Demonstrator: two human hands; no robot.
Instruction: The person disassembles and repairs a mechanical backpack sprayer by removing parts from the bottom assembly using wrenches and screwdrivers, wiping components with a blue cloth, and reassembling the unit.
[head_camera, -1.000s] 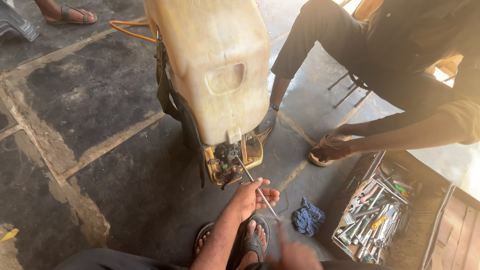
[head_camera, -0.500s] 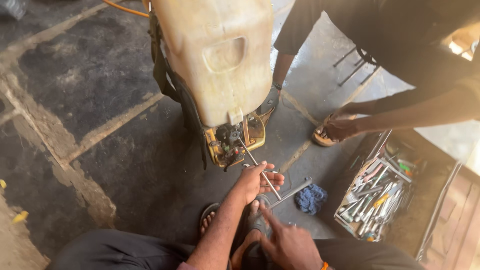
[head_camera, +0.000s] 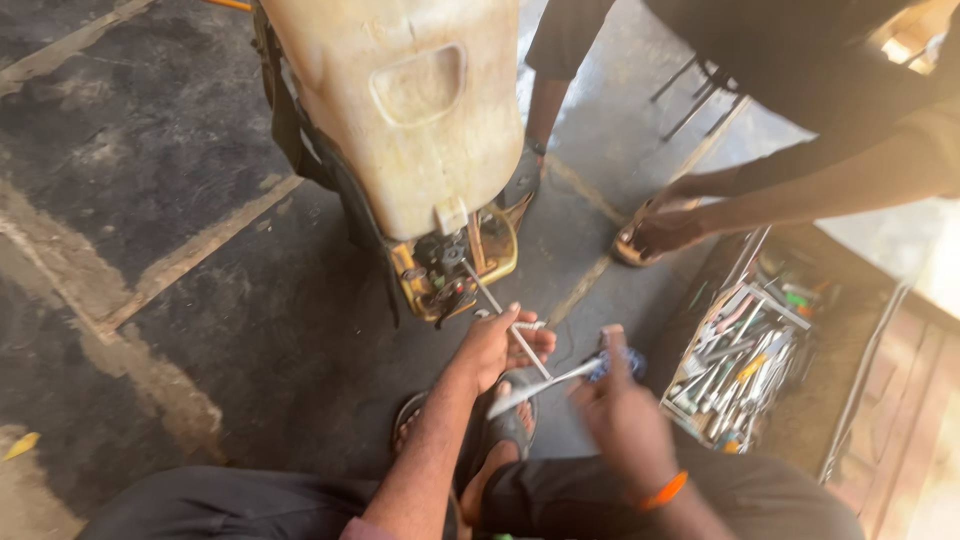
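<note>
Metal rod (head_camera: 500, 315) runs diagonally from the mechanism (head_camera: 450, 272) at the base of the yellowed plastic tank (head_camera: 400, 110) down into the left hand (head_camera: 497, 345). Left hand's fingers are curled around the rod's lower end, gripping it. Right hand (head_camera: 620, 415) is motion-blurred; it looks closed on a second thin metal tool (head_camera: 545, 385) that crosses just under the rod, but the grip itself I cannot tell for certain.

Tank lies tilted on the concrete floor (head_camera: 150, 250), yellow metal frame (head_camera: 490, 265) around the mechanism at its bottom end. A sandalled foot (head_camera: 500, 430) sits directly below the hands. Blue rag (head_camera: 615, 362) on the floor just past the right hand.

To the right: open toolbox (head_camera: 740, 370) full of wrenches and screwdrivers. Another person bends over beyond it, hand (head_camera: 665, 230) at their sandal.

Risks, my read:
- Rod held at an angle, so side load could bend it or slip it out of the fitting.
- The two tools cross near the fingers; a slip could pinch the left hand.
- Foot right under the work; a dropped tool lands on it.
- Tank is only leaning, so a hard pull could shift it.
</note>
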